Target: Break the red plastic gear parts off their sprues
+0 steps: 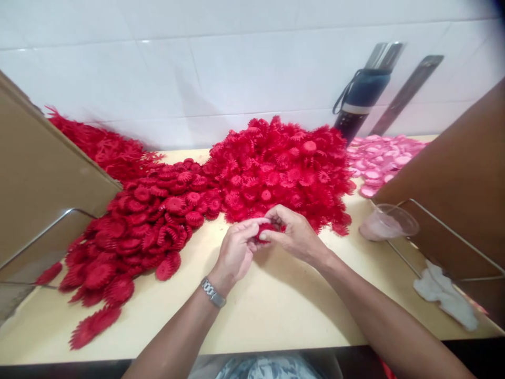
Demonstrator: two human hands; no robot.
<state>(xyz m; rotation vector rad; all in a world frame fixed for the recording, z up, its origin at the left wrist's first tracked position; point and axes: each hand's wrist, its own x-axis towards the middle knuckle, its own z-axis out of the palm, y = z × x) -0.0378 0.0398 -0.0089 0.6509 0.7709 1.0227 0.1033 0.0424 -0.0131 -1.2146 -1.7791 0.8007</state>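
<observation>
My left hand (pixel 240 246) and my right hand (pixel 291 231) meet over the pale table, both closed on one small red fabric flower piece (pixel 266 230). Fingers cover much of it. Just behind them rises a large heap of frilly red flower pieces (pixel 284 168). To the left spreads a pile of flatter, dark red scalloped discs (pixel 134 226), a few lying loose at its front. A silver watch (pixel 213 292) is on my left wrist.
Cardboard panels stand left (pixel 47 173) and right (pixel 453 189), with metal wire frames against them. Pink discs (pixel 384 158), a dark bottle (pixel 365 89), a clear plastic cup (pixel 384 223) and a crumpled white tissue (pixel 445 295) are on the right. More red pieces (pixel 102 150) lie back left.
</observation>
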